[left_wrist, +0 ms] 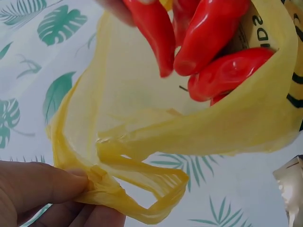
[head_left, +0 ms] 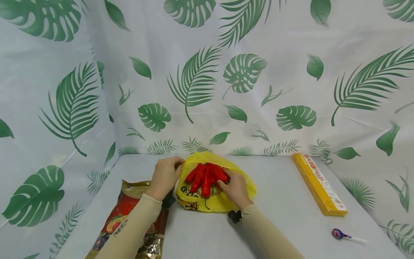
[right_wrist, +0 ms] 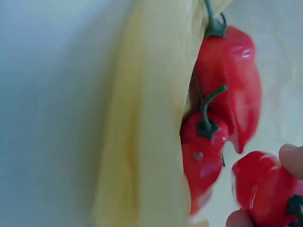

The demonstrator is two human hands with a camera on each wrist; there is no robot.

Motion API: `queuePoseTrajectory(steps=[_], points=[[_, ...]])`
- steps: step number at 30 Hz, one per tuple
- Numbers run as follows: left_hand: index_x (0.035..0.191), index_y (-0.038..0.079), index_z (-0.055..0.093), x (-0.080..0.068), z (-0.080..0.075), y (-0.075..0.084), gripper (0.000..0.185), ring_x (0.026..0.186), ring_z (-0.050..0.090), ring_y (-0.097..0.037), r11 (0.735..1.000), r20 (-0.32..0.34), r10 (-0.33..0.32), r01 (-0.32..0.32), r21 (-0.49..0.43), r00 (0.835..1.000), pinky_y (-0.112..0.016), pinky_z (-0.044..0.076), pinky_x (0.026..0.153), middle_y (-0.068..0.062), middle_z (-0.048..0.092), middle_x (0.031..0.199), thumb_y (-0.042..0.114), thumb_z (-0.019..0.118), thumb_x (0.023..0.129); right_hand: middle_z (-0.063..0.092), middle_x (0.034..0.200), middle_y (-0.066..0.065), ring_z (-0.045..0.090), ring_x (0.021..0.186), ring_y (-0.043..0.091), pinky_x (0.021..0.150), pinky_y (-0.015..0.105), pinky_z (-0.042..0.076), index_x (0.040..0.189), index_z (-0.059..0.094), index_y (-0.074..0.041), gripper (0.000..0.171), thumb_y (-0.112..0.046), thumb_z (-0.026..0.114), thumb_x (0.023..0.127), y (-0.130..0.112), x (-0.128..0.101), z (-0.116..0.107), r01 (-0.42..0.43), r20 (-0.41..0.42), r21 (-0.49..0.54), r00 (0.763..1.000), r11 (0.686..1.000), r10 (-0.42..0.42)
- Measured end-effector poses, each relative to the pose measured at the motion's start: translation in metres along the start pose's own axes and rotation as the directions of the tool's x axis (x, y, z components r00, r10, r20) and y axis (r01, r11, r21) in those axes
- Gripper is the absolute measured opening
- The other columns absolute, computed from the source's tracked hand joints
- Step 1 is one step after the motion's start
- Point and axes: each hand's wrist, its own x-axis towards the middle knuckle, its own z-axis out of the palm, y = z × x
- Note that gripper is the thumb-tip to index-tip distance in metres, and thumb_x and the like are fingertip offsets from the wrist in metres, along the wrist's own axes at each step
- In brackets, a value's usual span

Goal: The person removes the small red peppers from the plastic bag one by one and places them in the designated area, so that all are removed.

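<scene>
A yellow plastic bag [head_left: 236, 194] lies in the middle of the grey table [head_left: 278, 216], with several red chili peppers [head_left: 205, 178] on its mouth. My left hand [head_left: 165, 176] pinches the bag's handle [left_wrist: 113, 189] at the bag's left edge, thumb on top. My right hand [head_left: 235, 189] grips the peppers on their right side; in the right wrist view its fingertips [right_wrist: 293, 161] curl round one red pepper [right_wrist: 265, 189], with other peppers [right_wrist: 227, 94] and the bag's edge [right_wrist: 147, 142] beside it. The left wrist view shows peppers [left_wrist: 208, 42] hanging into the bag's mouth.
A red snack packet [head_left: 126, 219] lies under my left forearm at the table's front left. A long yellow pasta box [head_left: 318, 183] lies at the right, a wrapped lollipop [head_left: 339, 234] near the front right. Leaf-print cloth [head_left: 207, 72] walls the back and sides.
</scene>
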Motion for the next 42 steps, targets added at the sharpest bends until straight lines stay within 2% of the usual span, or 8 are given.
queuePoseTrajectory(steps=[4,9,13,21,28,32,37,42], points=[[0.101,0.005,0.081,0.002,-0.003,-0.001,0.010,0.077,0.076,-0.021,1.000,-0.001,0.000,0.000,-0.010,1.000,-0.036,0.064,0.069,-0.010,0.081,0.091,0.003,0.076,0.092,0.073,0.130,0.019,0.073,0.111,0.032,0.094,0.047,0.061,0.138,0.066,-0.002,0.053,-0.017,0.080,0.090,0.004,-0.020,-0.017,0.035,-0.017,0.011,0.999,0.999,-0.035],[0.104,0.005,0.080,0.002,-0.008,-0.003,0.012,0.080,0.075,-0.022,0.999,0.024,-0.031,0.031,-0.019,0.999,-0.037,0.064,0.072,-0.011,0.081,0.094,0.004,0.074,0.094,0.074,0.128,0.018,0.074,0.101,0.026,0.087,0.039,0.064,0.139,0.067,-0.007,0.054,-0.016,0.083,0.088,0.011,-0.044,-0.042,0.027,0.001,0.038,1.000,0.999,-0.027],[0.105,0.004,0.080,0.002,-0.009,-0.004,0.012,0.082,0.076,-0.023,0.999,0.031,-0.048,0.048,-0.019,0.998,-0.039,0.065,0.074,-0.012,0.081,0.096,0.004,0.074,0.094,0.073,0.128,0.021,0.075,0.100,0.025,0.085,0.035,0.065,0.139,0.067,-0.006,0.054,-0.012,0.083,0.088,0.022,-0.063,-0.065,0.035,0.012,0.043,0.999,0.998,-0.036],[0.104,0.005,0.081,0.000,-0.009,-0.008,0.012,0.083,0.077,-0.025,0.998,0.023,-0.055,0.055,-0.014,0.998,-0.041,0.065,0.074,-0.012,0.081,0.095,0.005,0.075,0.094,0.072,0.130,0.022,0.075,0.103,0.030,0.081,0.036,0.065,0.140,0.065,-0.002,0.058,-0.009,0.085,0.085,0.049,-0.097,-0.114,0.080,-0.019,-0.077,0.996,0.994,-0.082],[0.105,0.003,0.081,-0.003,-0.009,-0.011,0.013,0.084,0.077,-0.026,0.997,0.044,-0.081,0.081,-0.015,0.996,-0.042,0.065,0.076,-0.014,0.081,0.097,0.004,0.075,0.093,0.072,0.128,0.024,0.072,0.099,0.030,0.081,0.043,0.065,0.141,0.064,-0.003,0.060,-0.012,0.085,0.085,0.081,-0.112,-0.139,0.018,-0.026,-0.206,0.999,0.978,-0.023],[0.106,0.003,0.080,-0.005,-0.007,-0.011,0.014,0.084,0.077,-0.026,0.995,0.063,-0.094,0.095,-0.016,0.994,-0.042,0.065,0.075,-0.014,0.081,0.098,0.004,0.075,0.093,0.070,0.130,0.027,0.068,0.097,0.029,0.086,0.048,0.064,0.142,0.062,-0.002,0.062,-0.015,0.084,0.086,0.102,-0.116,-0.145,-0.052,0.011,-0.247,0.998,0.967,0.057],[0.107,0.003,0.080,-0.007,-0.006,-0.008,0.014,0.083,0.076,-0.025,0.995,0.074,-0.101,0.102,-0.011,0.992,-0.041,0.065,0.074,-0.014,0.081,0.098,0.005,0.074,0.094,0.063,0.138,0.031,0.062,0.102,0.032,0.095,0.058,0.059,0.147,0.057,-0.004,0.066,-0.020,0.083,0.088,0.119,-0.116,-0.155,-0.173,0.099,-0.284,0.973,0.943,0.209],[0.108,0.003,0.080,-0.007,-0.007,-0.004,0.015,0.084,0.076,-0.025,0.995,0.077,-0.092,0.094,-0.018,0.993,-0.042,0.065,0.074,-0.014,0.081,0.100,0.006,0.072,0.096,0.061,0.139,0.032,0.061,0.106,0.037,0.098,0.062,0.056,0.148,0.055,-0.001,0.068,-0.021,0.083,0.088,0.128,-0.115,-0.165,-0.233,0.145,-0.311,0.947,0.922,0.288]])
